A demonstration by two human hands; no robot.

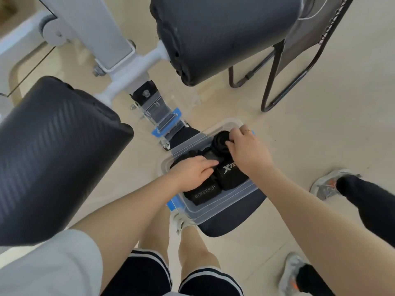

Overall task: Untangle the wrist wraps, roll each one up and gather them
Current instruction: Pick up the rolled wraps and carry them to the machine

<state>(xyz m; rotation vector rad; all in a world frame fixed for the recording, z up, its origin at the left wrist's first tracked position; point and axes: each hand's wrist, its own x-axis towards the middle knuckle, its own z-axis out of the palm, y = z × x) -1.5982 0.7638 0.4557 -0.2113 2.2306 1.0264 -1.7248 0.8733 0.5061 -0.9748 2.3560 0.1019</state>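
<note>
- Hands both down inside a clear plastic bin point(215, 210) with blue latches, which sits on a dark padded seat point(235, 221) of a gym machine.
- Left hand point(192, 171): fingers bent over a loose black wrist wrap point(210, 156) at the bin's middle, pressing or gripping the fabric; exact grasp hard to tell.
- Right hand point(245, 150): ring on one finger, fingers curled round a rolled black wrap point(221, 142) at the bin's far end.
- Near end of bin holds two more rolled wraps side by side, touching: one lettered "BOKEERSI" point(203, 194), one with a white "X" logo point(232, 175) just beside the right forearm.
- More black wrap fabric point(181, 160) lies under and past the left hand, against the bin's left wall.
- Bin lid point(159, 116), clear with blue clips, lies just beyond the bin on the machine frame.
- Two large dark roller pads point(53, 150) flank the white frame point(128, 67).
- Black metal chair point(299, 67) stands on the pale tile floor point(320, 135), upper right.
- Another person's legs in dark trousers and grey trainers point(324, 184) stand at right.
</note>
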